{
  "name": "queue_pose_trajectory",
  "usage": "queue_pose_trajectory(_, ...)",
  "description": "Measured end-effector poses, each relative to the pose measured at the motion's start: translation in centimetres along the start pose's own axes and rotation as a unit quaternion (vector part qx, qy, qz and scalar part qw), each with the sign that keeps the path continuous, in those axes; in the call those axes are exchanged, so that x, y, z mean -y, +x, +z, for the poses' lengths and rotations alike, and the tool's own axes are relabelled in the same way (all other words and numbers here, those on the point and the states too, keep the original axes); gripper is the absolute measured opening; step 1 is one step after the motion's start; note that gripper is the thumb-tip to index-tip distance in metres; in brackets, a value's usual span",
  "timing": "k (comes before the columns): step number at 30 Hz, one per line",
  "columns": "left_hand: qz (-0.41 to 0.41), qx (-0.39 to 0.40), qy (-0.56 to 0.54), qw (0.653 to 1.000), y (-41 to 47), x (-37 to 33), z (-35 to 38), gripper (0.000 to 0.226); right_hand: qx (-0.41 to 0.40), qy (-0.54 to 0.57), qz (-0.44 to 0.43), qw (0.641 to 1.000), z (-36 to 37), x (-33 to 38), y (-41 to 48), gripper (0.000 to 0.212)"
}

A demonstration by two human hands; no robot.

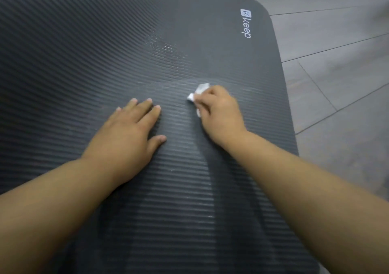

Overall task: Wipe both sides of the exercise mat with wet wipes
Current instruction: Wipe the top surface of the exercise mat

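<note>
A dark grey ribbed exercise mat [105, 53] lies flat on the floor and fills most of the view, with a white "keep" logo [245, 23] near its far right corner. My left hand [128, 130] presses flat on the mat, fingers straight. To its right, my right hand [219, 114] grips a crumpled white wet wipe [199, 91] against the mat surface; most of the wipe is hidden under my fingers. Damp streaks shine on the mat around and beyond the wipe.
Grey tiled floor [336, 63] shows to the right of the mat and at the far side. The mat's right edge runs close to my right forearm.
</note>
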State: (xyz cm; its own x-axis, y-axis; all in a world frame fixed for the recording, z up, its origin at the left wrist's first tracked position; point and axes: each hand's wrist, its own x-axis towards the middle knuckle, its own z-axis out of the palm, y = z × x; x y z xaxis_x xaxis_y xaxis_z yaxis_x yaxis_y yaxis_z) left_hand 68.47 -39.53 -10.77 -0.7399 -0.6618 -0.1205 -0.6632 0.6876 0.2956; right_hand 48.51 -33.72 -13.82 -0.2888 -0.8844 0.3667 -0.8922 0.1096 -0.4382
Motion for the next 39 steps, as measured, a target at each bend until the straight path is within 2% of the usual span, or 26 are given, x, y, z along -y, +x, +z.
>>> queue_pose_trajectory(2,0.008,0.023,0.012,1.0,0.2,-1.0,0.5,0.065,0.06,0.017,-0.118,0.991,-0.3,-0.1,-0.3,0.019)
queue_pose_trajectory(3,0.006,0.026,0.019,0.999,0.3,-1.1,0.6,0.065,0.067,0.001,-0.118,0.991,-1.1,-1.8,0.1,0.021)
queue_pose_trajectory(4,0.003,0.028,0.021,0.999,0.3,-0.9,0.6,0.065,0.043,-0.018,-0.057,0.997,-2.3,-4.0,0.6,0.024)
queue_pose_trajectory(5,0.001,0.03,0.019,0.999,0.3,-0.8,0.6,0.065,0.006,-0.057,0.046,0.997,-3.8,-6.7,1.0,0.025)
queue_pose_trajectory(6,-0.001,0.03,0.017,0.999,0.3,-0.7,0.7,0.064,-0.018,-0.105,0.17,0.98,-5.6,-9.3,1.3,0.025)
queue_pose_trajectory(7,-0.001,0.023,0.019,1.0,0.3,-0.7,0.7,0.063,-0.032,-0.147,0.295,0.944,-7.1,-11.7,1.1,0.025)
queue_pose_trajectory(8,0.003,0.012,0.022,1.0,0.3,-0.9,0.8,0.06,-0.035,-0.17,0.372,0.912,-8.1,-13.1,0.9,0.026)
queue_pose_trajectory(10,0.006,-0.006,0.018,1.0,0.4,-1.5,0.7,0.055,-0.049,-0.166,0.406,0.897,-7.9,-12.8,0.4,0.024)
queue_pose_trajectory(11,-0.003,0.0,0.015,1.0,0.4,-1.7,0.7,0.054,-0.054,-0.147,0.374,0.914,-7.2,-11.5,0.2,0.024)
queue_pose_trajectory(12,-0.014,0.009,0.011,1.0,0.4,-1.8,0.8,0.056,-0.054,-0.13,0.297,0.944,-6.2,-9.9,-0.3,0.022)
queue_pose_trajectory(14,-0.025,0.014,0.012,1.0,0.5,-1.9,0.9,0.058,-0.014,-0.062,0.095,0.993,-4.3,-5.8,-2.5,0.021)
queue_pose_trajectory(16,-0.031,0.015,0.013,0.999,0.5,-2.0,0.9,0.058,0.046,0.017,-0.044,0.998,-4.3,-3.1,-4.8,0.019)
queue_pose_trajectory(17,-0.035,0.016,0.011,0.999,0.6,-2.0,0.9,0.058,0.065,0.027,-0.078,0.994,-4.9,-3.2,-5.2,0.018)
queue_pose_trajectory(18,-0.04,0.018,0.007,0.999,0.6,-2.1,0.9,0.058,0.065,0.009,-0.074,0.995,-5.6,-4.3,-5.0,0.019)
queue_pose_trajectory(20,-0.051,0.017,-0.007,0.999,0.6,-2.4,1.0,0.057,-0.005,-0.072,0.058,0.996,-7.4,-8.6,-3.8,0.021)
queue_pose_trajectory(22,-0.059,0.01,-0.014,0.998,0.6,-2.6,1.2,0.055,-0.055,-0.13,0.283,0.949,-9.3,-12.5,-2.7,0.021)
queue_pose_trajectory(23,-0.061,0.007,-0.013,0.998,0.6,-2.7,1.2,0.055,-0.063,-0.135,0.358,0.922,-9.4,-13.6,-2.7,0.022)
queue_pose_trajectory(24,-0.062,0.005,-0.013,0.998,0.7,-2.7,1.3,0.054,-0.069,-0.141,0.379,0.912,-8.9,-13.6,-2.7,0.023)
queue_pose_trajectory(26,-0.061,0.005,-0.014,0.998,0.7,-2.8,1.3,0.054,-0.076,-0.127,0.309,0.939,-7.6,-11.7,-3.3,0.024)
queue_pose_trajectory(29,-0.064,0.015,-0.013,0.998,0.8,-2.8,1.2,0.053,-0.042,-0.055,0.076,0.995,-6.2,-6.1,-6.4,0.017)
queue_pose_trajectory(31,-0.07,0.023,-0.012,0.997,0.8,-3.0,1.0,0.053,0.026,-0.005,-0.032,0.999,-6.9,-4.0,-8.4,0.016)
queue_pose_trajectory(33,-0.08,0.03,-0.023,0.996,0.8,-3.4,0.8,0.052,0.065,-0.027,-0.061,0.996,-8.0,-5.2,-8.7,0.017)
queue_pose_trajectory(34,-0.081,0.033,-0.03,0.996,0.7,-3.7,0.8,0.053,0.044,-0.063,-0.026,0.997,-8.5,-6.8,-8.4,0.019)
queue_pose_trajectory(36,-0.067,0.044,-0.036,0.996,0.1,-4.5,0.9,0.055,-0.02,-0.121,0.132,0.984,-9.8,-10.4,-7.2,0.021)
queue_pose_trajectory(38,-0.026,0.047,-0.03,0.998,-0.9,-5.3,1.8,0.057,-0.041,-0.136,0.306,0.941,-10.3,-12.1,-6.7,0.022)
queue_pose_trajectory(39,-0.002,0.04,-0.027,0.999,-1.5,-5.5,2.3,0.054,-0.045,-0.143,0.341,0.928,-10.0,-11.9,-6.6,0.023)
